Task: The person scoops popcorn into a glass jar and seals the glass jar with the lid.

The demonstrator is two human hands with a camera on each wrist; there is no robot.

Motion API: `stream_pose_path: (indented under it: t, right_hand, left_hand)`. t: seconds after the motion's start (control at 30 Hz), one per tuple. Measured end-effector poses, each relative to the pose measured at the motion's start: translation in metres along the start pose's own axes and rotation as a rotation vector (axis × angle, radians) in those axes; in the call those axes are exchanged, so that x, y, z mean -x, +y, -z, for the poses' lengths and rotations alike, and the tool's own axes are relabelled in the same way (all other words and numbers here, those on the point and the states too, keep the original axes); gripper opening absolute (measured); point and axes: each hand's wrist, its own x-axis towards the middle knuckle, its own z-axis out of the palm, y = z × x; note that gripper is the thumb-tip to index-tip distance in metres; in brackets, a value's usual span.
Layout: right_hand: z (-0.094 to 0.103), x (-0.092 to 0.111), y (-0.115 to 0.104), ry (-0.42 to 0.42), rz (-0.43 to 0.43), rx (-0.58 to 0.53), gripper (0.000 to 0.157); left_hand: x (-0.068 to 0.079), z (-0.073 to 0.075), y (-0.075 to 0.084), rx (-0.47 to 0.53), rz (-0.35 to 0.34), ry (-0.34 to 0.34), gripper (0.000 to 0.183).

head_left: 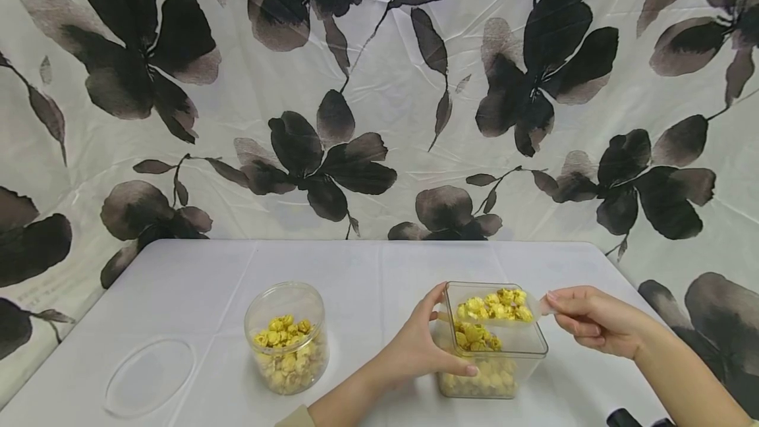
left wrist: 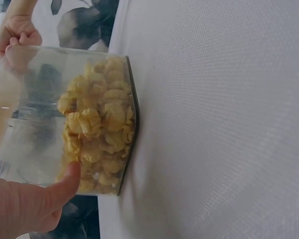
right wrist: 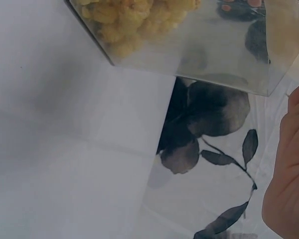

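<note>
A clear square container (head_left: 530, 350) partly filled with yellow popcorn (left wrist: 99, 124) stands on the table at the right. My left hand (head_left: 409, 344) grips it from the left, thumb across the front and fingers at the back. My right hand (head_left: 599, 318) pinches the handle of a translucent scoop (head_left: 541, 308) at the container's right rim. Popcorn (head_left: 498, 305) lies heaped on the scoop, within the container's opening. In the right wrist view the right hand (right wrist: 289, 174) shows only in part, beside the container (right wrist: 229, 74).
A round clear jar (head_left: 284, 292) holding popcorn stands left of my left arm. A clear round lid (head_left: 151, 377) lies flat at the table's left. Black objects (head_left: 622, 418) show at the bottom right edge. A floral cloth (head_left: 379, 84) hangs behind the white table (head_left: 201, 282).
</note>
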Motion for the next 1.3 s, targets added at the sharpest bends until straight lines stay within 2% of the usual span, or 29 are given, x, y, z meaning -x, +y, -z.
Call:
stream_pose_path:
  t: [0.17,0.87,1.07,1.3]
  right_hand:
    - [-0.001,0.0,-0.003,-0.009,0.008,-0.004,0.03]
    - [-0.005,-0.003,-0.015,-0.079,0.073,-0.011,0.034]
    - [-0.008,-0.005,-0.018,-0.073,0.089,-0.027,0.035]
    - [-0.015,-0.01,-0.021,-0.088,0.1,-0.031,0.036]
  left_hand:
    - [0.001,0.0,0.001,0.002,0.013,-0.002,0.112]
    - [0.004,0.002,0.0,0.037,-0.006,-0.033,0.113]
    - [0.007,0.005,-0.001,0.038,-0.018,-0.04,0.112]
    - [0.015,0.013,0.001,0.089,-0.039,-0.049,0.109]
